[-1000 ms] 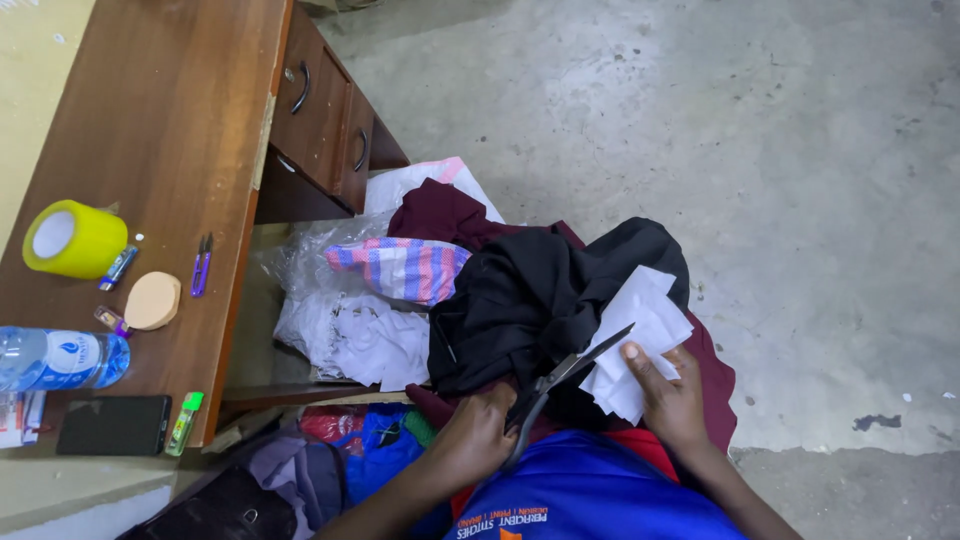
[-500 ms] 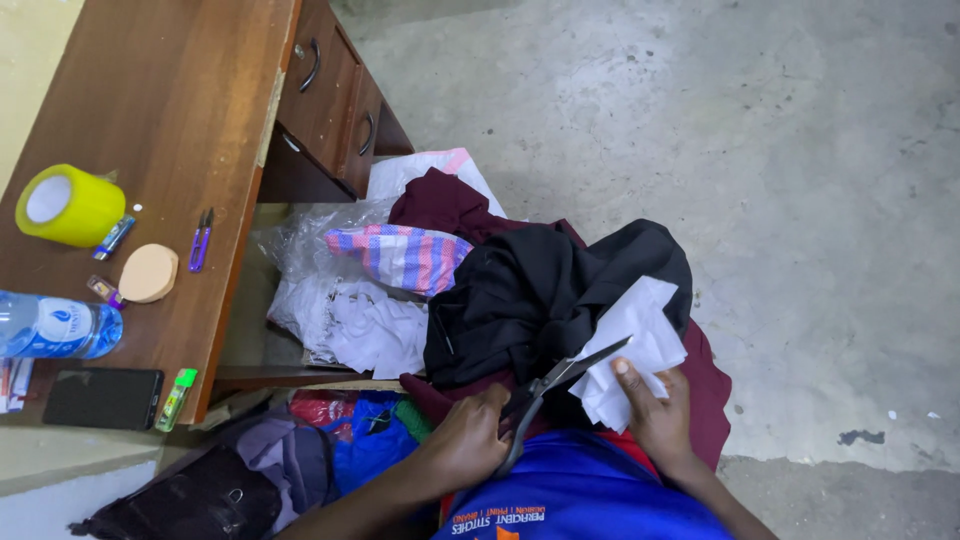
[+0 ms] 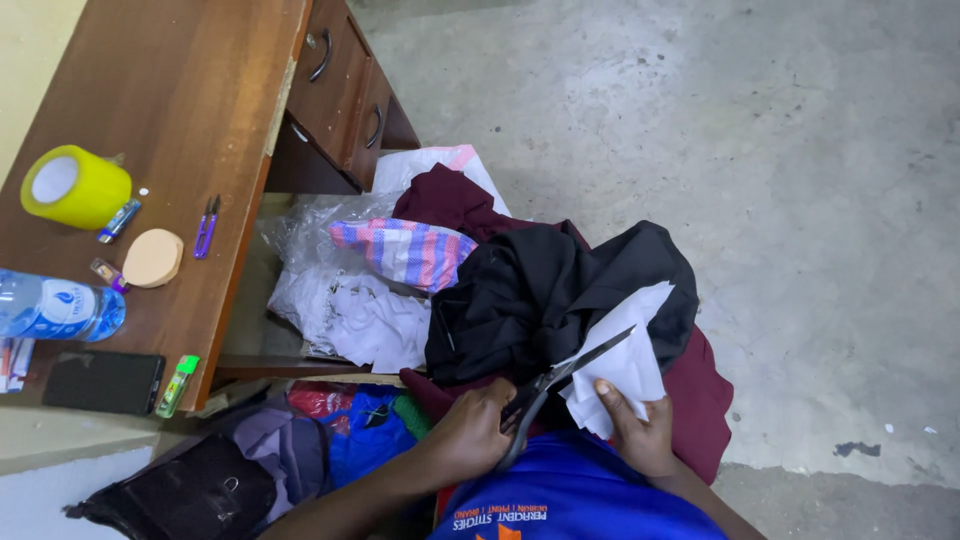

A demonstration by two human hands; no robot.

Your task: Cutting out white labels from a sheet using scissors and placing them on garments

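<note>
White cloth (image 3: 628, 375), limp and light, is pinched at its lower edge by the right hand (image 3: 640, 435); left hand (image 3: 470, 430) grips scissors (image 3: 560, 385).

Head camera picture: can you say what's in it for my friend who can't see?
A person's left hand holds scissors against a white piece held by the right hand, over black cloth beside a wooden desk.
</note>
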